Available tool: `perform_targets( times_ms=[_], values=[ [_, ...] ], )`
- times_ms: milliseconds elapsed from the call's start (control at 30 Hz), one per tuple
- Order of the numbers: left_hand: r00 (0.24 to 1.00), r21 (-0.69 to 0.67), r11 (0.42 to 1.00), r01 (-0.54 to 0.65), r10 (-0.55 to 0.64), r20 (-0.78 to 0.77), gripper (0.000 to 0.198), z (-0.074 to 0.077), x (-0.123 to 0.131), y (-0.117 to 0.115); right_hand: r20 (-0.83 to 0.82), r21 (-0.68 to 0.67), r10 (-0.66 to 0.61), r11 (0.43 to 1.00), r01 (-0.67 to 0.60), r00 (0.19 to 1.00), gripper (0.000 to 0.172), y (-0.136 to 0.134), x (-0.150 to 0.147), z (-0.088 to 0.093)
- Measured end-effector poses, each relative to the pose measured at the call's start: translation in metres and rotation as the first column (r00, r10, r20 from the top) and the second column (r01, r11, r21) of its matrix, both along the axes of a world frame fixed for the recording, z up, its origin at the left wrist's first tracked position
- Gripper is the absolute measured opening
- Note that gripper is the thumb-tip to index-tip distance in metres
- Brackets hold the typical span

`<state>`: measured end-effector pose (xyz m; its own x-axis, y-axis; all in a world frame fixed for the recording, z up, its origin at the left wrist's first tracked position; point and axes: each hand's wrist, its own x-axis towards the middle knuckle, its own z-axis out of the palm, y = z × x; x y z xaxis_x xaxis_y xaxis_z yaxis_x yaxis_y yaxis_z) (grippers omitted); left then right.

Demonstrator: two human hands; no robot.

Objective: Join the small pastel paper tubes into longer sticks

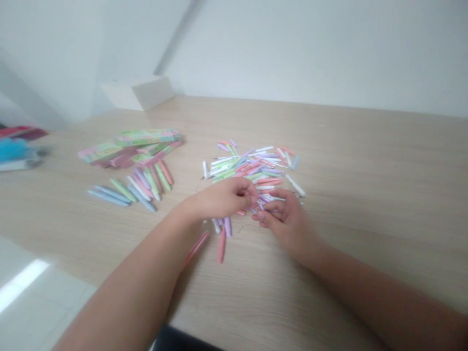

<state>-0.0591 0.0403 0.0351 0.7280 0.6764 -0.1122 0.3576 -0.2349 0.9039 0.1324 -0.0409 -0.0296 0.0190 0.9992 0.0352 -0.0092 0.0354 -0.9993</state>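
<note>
1. Left hand [228, 197] and right hand [288, 224] come together low over the table [365, 170], the largest thing I see here. Both have thumb and fingers drawn narrow, tips nearly meeting, a posture that seems to suit small, slim objects. Blur at the fingertips keeps me from telling whether either one holds a piece.

2. Right behind and beneath those fingers spreads the pile of slim pieces [252, 168], in white, purple, green, coral and blue. They lie at all angles, many overlapping; being so near the hands, they are probably placed there for easy reach.

3. Off to the person's left, farther back, patterned boxes [146, 139] in pink and green lean across one another, perhaps set aside to leave elbow room.

4. Beyond them, near the wall, stands a white box or folded card [153, 95]; I cannot tell which.

5. Just in front of the patterned boxes rests a group of pens [152, 184], blue, green, purple and coral. They lie roughly side by side, likely to keep them apart from the jumble.

6. Nearest the person, a coral piece [221, 246] and a purple piece [227, 226] sit beneath the left wrist, seemingly strays from the pile.
</note>
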Motion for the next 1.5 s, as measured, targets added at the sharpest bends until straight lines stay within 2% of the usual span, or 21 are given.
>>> perform_targets(
  times_ms=[200, 500, 633, 833, 1233, 1500],
  values=[
    [0.998, 0.065, 0.998, 0.026, -0.023, -0.054, 0.014, 0.0003, -0.0011, 0.0004, -0.017, -0.013, 0.034, 0.999, -0.034, 0.999, 0.056, -0.0015, 0.0002, 0.0021],
    [0.999, 0.01, 1.0, 0.025, -0.025, -0.024, 0.013, 0.0016, -0.003, 0.0003, -0.022, 0.015, 0.039, 0.999, -0.039, 0.999, 0.05, -0.0015, 0.0004, -0.0018],
    [0.995, 0.102, 0.993, 0.058, -0.049, -0.087, 0.011, 0.003, -0.0042, 0.0009, -0.015, 0.013, 0.055, 0.998, -0.055, 0.998, 0.05, -0.001, 0.001, -0.0014],
    [0.988, 0.153, 0.984, 0.092, -0.071, -0.138, 0.011, 0.0053, -0.0076, 0.0014, 0.005, 0.012, 0.072, 0.997, -0.072, 0.997, 0.044, -0.0009, 0.0013, -0.0002],
    [0.991, 0.152, 0.985, 0.087, -0.069, -0.118, 0.011, 0.0021, -0.0071, 0.0028, -0.001, 0.025, 0.061, 0.998, -0.061, 0.998, 0.044, -0.0029, 0.0001, 0.0031],
    [0.985, 0.169, 0.977, 0.127, -0.105, -0.133, 0.01, 0.0011, -0.0073, 0.0032, 0.017, 0.021, 0.061, 0.998, -0.062, 0.998, 0.044, -0.0016, 0.0003, 0.0037]
  ],
)
